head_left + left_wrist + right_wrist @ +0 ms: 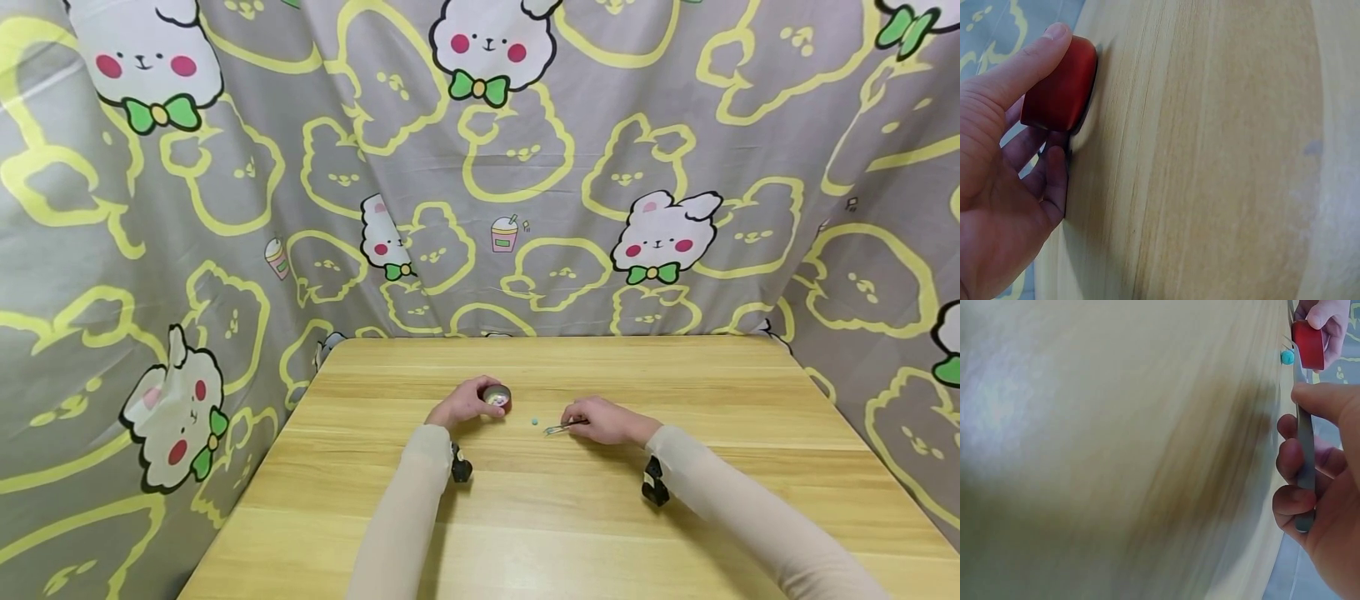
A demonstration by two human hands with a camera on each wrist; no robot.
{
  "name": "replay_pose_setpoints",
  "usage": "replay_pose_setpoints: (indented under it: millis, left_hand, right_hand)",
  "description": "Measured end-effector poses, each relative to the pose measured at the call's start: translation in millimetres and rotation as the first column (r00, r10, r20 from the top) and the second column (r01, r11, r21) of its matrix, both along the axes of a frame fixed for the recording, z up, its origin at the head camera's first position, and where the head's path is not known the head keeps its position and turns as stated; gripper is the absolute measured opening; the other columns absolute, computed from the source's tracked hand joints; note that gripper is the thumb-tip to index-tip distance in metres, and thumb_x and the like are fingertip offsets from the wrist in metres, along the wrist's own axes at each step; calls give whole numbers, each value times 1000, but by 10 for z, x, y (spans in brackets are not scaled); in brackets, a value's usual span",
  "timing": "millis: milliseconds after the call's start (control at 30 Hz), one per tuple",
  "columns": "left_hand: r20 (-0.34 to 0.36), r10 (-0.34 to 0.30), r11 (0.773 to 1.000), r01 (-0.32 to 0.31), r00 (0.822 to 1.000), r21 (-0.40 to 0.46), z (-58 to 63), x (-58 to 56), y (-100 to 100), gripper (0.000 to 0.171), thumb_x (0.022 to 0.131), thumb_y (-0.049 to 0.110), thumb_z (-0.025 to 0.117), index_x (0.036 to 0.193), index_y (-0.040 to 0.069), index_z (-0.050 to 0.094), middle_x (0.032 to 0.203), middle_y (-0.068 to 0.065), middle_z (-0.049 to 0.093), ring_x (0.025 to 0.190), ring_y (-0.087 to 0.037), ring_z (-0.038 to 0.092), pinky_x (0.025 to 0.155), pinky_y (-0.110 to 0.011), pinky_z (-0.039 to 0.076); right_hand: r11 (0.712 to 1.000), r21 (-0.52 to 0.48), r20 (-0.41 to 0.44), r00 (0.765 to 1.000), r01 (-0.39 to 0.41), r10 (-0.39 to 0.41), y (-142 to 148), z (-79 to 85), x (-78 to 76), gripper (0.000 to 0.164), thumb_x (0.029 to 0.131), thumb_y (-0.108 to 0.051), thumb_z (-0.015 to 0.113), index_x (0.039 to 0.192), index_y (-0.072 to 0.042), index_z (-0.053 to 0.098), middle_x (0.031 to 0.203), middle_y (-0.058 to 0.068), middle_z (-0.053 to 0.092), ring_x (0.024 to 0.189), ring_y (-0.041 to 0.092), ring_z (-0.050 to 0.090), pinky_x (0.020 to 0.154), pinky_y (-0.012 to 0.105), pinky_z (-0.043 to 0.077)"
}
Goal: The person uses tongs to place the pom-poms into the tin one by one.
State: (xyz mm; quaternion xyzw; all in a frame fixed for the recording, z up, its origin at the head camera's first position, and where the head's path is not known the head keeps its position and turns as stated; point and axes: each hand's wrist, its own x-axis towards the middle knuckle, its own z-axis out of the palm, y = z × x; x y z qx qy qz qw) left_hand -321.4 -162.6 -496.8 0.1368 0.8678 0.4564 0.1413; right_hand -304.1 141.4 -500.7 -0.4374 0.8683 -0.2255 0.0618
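My left hand (467, 402) holds a small round red tin (503, 400) by its side, fingers and thumb around the wall. In the head view its open top shows pale, multicoloured contents too small to make out. The left wrist view shows the tin's smooth red wall (1063, 87) close over the table. A metal fork (1305, 447) lies along the fingers of my right hand (602, 419), with the thumb pressing on its handle. Its tines point left, near a small teal ball (534, 422) on the table between both hands.
A wood-grain table (525, 517) spreads under both arms. Behind it and along both sides hangs a grey curtain (480, 275) with cartoon prints. A black wrist camera (461, 463) sits on the left wrist and another black camera (655, 482) on the right.
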Motion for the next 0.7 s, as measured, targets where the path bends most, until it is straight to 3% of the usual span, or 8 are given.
replay_pose_setpoints:
  millis: [233,533,700]
  left_hand:
    - [-11,-4,1000,4,1000,-6,-19,-6,-5,55,77,13,80,125,7,55,116,-7,59,108,-22,53,97,-39,39]
    - [-8,-4,1000,4,1000,5,-12,2,-1,53,78,12,79,125,6,55,116,-8,59,108,-23,52,97,-39,39]
    - [-10,-12,1000,12,1000,29,20,23,5,54,78,9,78,126,3,54,119,-15,58,110,-29,52,98,-44,37]
  right_hand:
    - [999,-36,-17,999,-37,36,26,11,1,9,92,-11,61,98,-12,68,92,-5,62,82,10,56,71,32,46]
    - [1000,-23,19,1000,11,-10,46,-11,-15,11,92,-13,61,101,-13,67,95,-5,63,85,11,56,74,33,46]
    - [1000,-19,21,1000,12,-12,62,-2,-14,10,92,-14,61,100,-14,67,96,-5,63,85,10,56,74,33,46]
